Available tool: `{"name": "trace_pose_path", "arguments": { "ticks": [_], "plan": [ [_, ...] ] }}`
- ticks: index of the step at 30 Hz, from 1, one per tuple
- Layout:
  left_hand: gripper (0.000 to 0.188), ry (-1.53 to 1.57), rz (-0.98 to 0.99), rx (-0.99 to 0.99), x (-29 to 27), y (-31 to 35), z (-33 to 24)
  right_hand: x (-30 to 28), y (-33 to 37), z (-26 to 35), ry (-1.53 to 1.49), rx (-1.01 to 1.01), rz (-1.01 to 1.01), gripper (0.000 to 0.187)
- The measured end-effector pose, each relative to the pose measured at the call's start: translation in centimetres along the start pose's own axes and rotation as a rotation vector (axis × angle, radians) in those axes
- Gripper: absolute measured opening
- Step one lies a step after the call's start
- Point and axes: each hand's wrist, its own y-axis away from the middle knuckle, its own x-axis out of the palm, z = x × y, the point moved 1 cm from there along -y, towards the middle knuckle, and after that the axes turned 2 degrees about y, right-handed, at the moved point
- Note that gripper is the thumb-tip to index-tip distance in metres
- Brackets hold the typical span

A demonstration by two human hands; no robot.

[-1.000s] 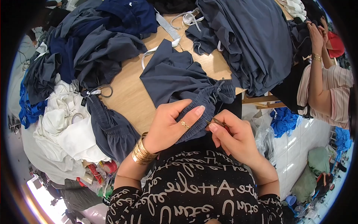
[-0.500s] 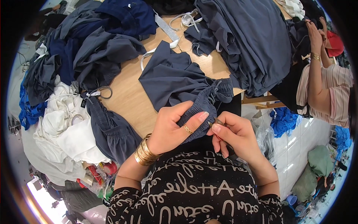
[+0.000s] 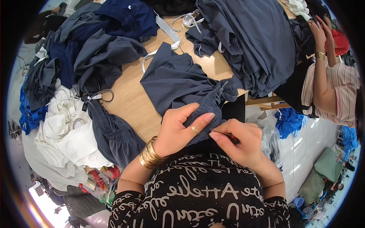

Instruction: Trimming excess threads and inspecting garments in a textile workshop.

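Dark grey elastic-waisted trousers (image 3: 173,81) lie partly on the table, their gathered waistband (image 3: 210,107) drawn toward me at its front edge. My left hand (image 3: 176,129) is closed round the waistband, thumb on top. At the waistband's near right edge, my right hand (image 3: 243,142) has its thumb and forefinger pinched together against the fabric. Dark thread snips (image 3: 232,138) sit in that hand's palm, mostly hidden by the fingers. Whether the pinch also holds a thread is too small to make out.
Grey garments (image 3: 254,45) are heaped at the far right, grey and navy ones (image 3: 110,53) at the far left. White cloth (image 3: 64,129) and another grey garment (image 3: 114,131) lie at the left. A co-worker (image 3: 327,87) stands at the right. Blue garments (image 3: 289,123) lie on the floor.
My right hand has turned over and pinches its fingertips at the waistband. The snips' blades, visible before, are now tucked into the palm. My left hand keeps its hold.
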Motion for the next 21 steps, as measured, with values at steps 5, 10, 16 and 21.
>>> {"name": "trace_pose_path", "arguments": {
  "ticks": [5, 10, 16, 21],
  "plan": [
    [0.022, 0.014, -0.014, -0.006, -0.4, 0.2, -0.1, -0.9, 0.1, 0.3, -0.128, 0.281, 0.009, 0.009],
    [0.022, -0.002, 0.004, 0.004, -0.4, 0.2, -0.5, -1.8, 0.2, 0.9, -0.029, 0.293, 0.162, 0.006],
    [0.024, 0.001, -0.023, 0.032, -0.3, 0.3, -0.6, -1.9, 0.1, 1.0, 0.061, 0.218, 0.184, 0.006],
    [0.025, -0.023, -0.016, 0.042, -0.3, 0.4, -0.4, -2.0, -0.1, 1.3, 0.093, 0.212, 0.215, 0.007]
  ]
}}
